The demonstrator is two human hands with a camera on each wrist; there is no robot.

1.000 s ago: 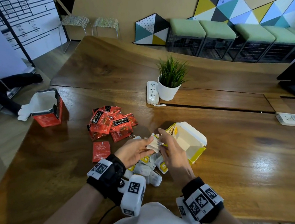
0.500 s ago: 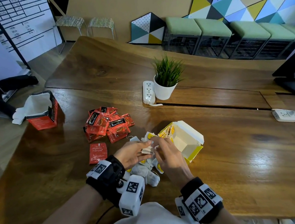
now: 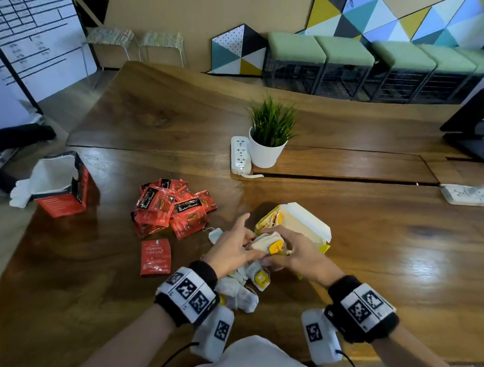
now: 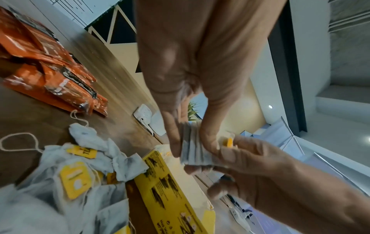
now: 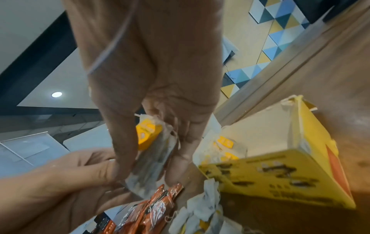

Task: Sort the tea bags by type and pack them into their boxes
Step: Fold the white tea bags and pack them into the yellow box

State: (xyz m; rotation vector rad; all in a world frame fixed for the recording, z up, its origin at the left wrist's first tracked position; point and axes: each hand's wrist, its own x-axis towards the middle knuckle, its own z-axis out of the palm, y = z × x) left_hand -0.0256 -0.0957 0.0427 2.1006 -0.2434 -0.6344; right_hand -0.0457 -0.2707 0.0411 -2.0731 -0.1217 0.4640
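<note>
Both hands' grips closed on one stack of white bags (image 3: 267, 241): left hand (image 3: 232, 253), right hand (image 3: 299, 254), just in front of the open yellow box (image 3: 307, 227) on the counter (image 3: 396, 256). Loose white bags (image 3: 241, 290) beside the box; red packets (image 3: 174, 210) piled to its left, red box (image 3: 61, 187) far left.

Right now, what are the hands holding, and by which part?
Both hands hold one small stack of white tea bags: the left hand pinches one end, the right hand the other.

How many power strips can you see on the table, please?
2: one power strip beside the potted plant, another at the right edge. None seems hidden.
</note>
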